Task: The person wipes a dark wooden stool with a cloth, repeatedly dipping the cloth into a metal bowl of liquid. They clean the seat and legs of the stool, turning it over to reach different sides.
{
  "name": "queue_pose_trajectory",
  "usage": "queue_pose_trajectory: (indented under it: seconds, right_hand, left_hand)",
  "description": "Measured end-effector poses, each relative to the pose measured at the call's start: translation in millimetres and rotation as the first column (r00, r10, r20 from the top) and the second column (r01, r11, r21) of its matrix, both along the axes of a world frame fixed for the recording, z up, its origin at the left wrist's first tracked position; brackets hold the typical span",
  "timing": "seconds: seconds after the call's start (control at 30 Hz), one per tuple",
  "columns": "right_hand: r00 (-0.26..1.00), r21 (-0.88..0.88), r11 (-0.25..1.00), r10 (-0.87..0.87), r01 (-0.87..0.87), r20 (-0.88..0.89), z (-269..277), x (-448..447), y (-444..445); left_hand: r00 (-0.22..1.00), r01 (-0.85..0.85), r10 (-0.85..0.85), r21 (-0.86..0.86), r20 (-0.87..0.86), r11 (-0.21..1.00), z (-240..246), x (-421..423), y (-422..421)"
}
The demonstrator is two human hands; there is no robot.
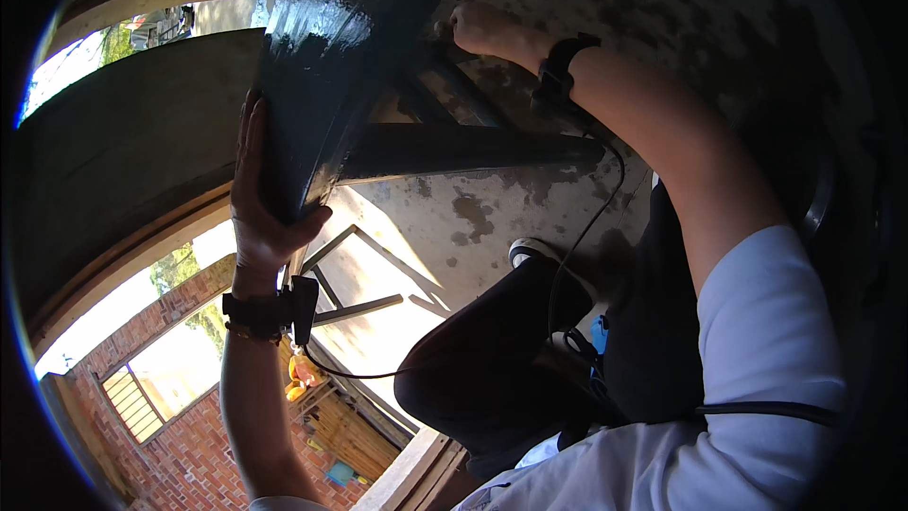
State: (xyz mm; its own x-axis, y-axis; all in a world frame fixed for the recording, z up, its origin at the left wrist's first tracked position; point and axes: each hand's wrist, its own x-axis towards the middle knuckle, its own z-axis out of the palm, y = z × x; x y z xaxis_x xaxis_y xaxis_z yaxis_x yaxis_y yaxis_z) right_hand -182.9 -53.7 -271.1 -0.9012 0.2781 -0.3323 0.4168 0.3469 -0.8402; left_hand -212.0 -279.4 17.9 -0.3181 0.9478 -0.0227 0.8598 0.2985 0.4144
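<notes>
A dark bench or stool (pixel 319 78) is tilted up in front of me, its flat top glossy, as if wet. My left hand (pixel 262 220) grips its lower end, the fingers along the left edge and the thumb at the near corner. Dark legs or rails (pixel 468 149) run from it to the right. My right hand (pixel 486 32) is curled into a fist beside the top's upper right edge. Whether something small sits inside that fist cannot be made out. Both wrists wear black straps with devices.
Dark damp patches spot the concrete floor (pixel 489 255). A small frame (pixel 355 312) lies or stands in the sunlight. Thin black cables (pixel 603 206) hang from the wrist devices. My bent knee (pixel 454 362) and shoe (pixel 532 250) are close by. A brick wall (pixel 170 433) stands beyond.
</notes>
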Motion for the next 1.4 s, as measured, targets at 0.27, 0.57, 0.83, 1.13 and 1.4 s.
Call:
queue_pose_trajectory:
  seconds: [0.27,0.57,0.83,1.13,1.4]
  right_hand:
    - [0.882,-0.85,0.504,-0.319,-0.153,-0.348,16.7,40.6,-7.4]
    - [0.959,-0.952,0.224,-0.235,0.21,0.156,7.3,2.3,-63.6]
    - [0.831,-0.896,-0.152,-0.335,0.417,0.444,54.1,-11.5,-57.9]
    - [0.975,-0.919,0.383,-0.221,0.089,0.002,76.5,21.6,-46.0]
    - [0.95,-0.781,0.58,-0.309,0.231,0.051,44.9,28.9,-33.1]
  left_hand:
    - [0.994,-0.011,0.008,0.032,0.107,0.999,2.7,-17.9,6.3]
    - [0.992,-0.058,0.055,0.023,0.113,0.998,0.5,-10.7,0.3]
    - [0.998,-0.038,0.036,0.033,0.058,0.999,-1.8,2.7,-0.5]
    - [0.999,-0.012,0.011,0.026,0.034,1.0,-1.6,6.3,-0.2]
    - [0.999,0.033,-0.034,0.023,0.011,0.999,-3.4,5.6,-2.5]
